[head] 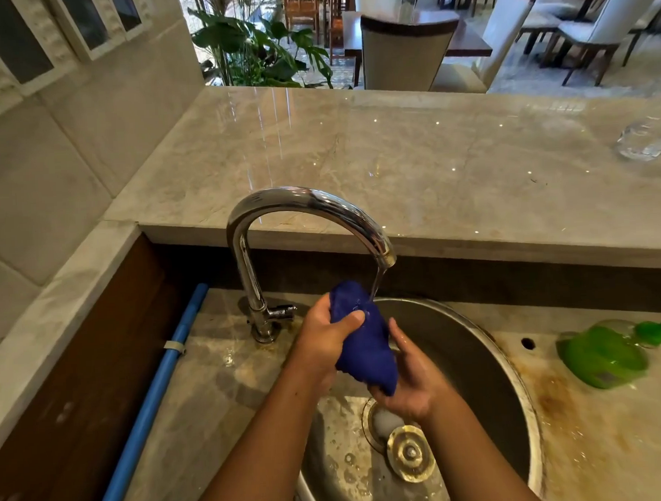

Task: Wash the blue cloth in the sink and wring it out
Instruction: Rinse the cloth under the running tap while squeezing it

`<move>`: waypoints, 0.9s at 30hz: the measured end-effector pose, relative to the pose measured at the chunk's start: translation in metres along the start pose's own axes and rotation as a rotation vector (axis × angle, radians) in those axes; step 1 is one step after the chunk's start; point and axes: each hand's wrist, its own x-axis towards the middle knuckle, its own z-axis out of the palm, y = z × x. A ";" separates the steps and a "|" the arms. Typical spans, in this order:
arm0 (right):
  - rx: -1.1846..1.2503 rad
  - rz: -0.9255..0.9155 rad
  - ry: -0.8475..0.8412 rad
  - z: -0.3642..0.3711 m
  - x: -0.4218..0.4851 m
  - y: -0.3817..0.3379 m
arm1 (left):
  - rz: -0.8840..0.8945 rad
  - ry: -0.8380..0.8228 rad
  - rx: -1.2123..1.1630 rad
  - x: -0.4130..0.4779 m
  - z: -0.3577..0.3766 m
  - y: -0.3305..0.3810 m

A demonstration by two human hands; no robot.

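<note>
**Cloth under the tap, both hands on it**

We log a pale marble counter across the back, raised a step above the sink level. Below it, a round steel sink is set into a stained stone surround, and its floor is wet.

A curved chrome tap stands at the sink's left rear rim. A thin stream of water falls from its spout. A blue pipe runs along the left edge of the surround, against the dark wall. A green bottle lies on its side on the surround right of the sink; it is blurred, so we read no label.

The left hand grips the upper part of the cloth, fingers curled round it and thumb across the front. The right hand grips the lower end, fingers wrapped under it. The cloth is bunched, dark blue and held over the sink, with its top end touching the stream just below the spout.

A round metal plug lies on the sink floor, just beside the drain. A clear glass sits on the counter at the far right.
</note>
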 end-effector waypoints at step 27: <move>0.231 -0.256 -0.137 0.002 0.004 0.014 | 0.031 -0.014 0.114 0.004 0.012 -0.009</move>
